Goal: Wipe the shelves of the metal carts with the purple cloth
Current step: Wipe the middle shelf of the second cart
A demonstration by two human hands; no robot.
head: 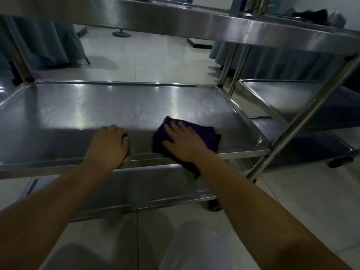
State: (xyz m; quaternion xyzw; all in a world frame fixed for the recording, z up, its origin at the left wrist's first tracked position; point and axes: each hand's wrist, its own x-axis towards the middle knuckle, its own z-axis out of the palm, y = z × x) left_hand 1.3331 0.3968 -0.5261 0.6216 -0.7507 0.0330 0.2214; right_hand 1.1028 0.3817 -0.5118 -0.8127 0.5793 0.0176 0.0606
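Purple cloth lies bunched on the middle shelf of the near metal cart, toward five o'clock on that shelf, and one corner of it droops over the front lip. We see our right hand laid flat on top of it, fingers straight and a little spread, pressing the cloth down onto the steel rather than pinching it. Our left hand sits at about seven o'clock from the cloth, resting on the front part of the same shelf, its fingers curled under; we cannot tell whether they hook the raised rim or simply rest as a loose fist, and it holds no object that we can see.

From the cloth, bare steel runs toward nine, ten and twelve o'clock as far as the raised lips at the back and left. Toward three o'clock the shelf's rounded right corner and rim are near. The top shelf overhangs at twelve o'clock, and the lower shelf shows beneath at six. A slanted upright post stands at the right front corner, at about three o'clock from the cloth, and a second cart stands just beyond it, its shelves close beside ours. Pale tiled floor shows behind.
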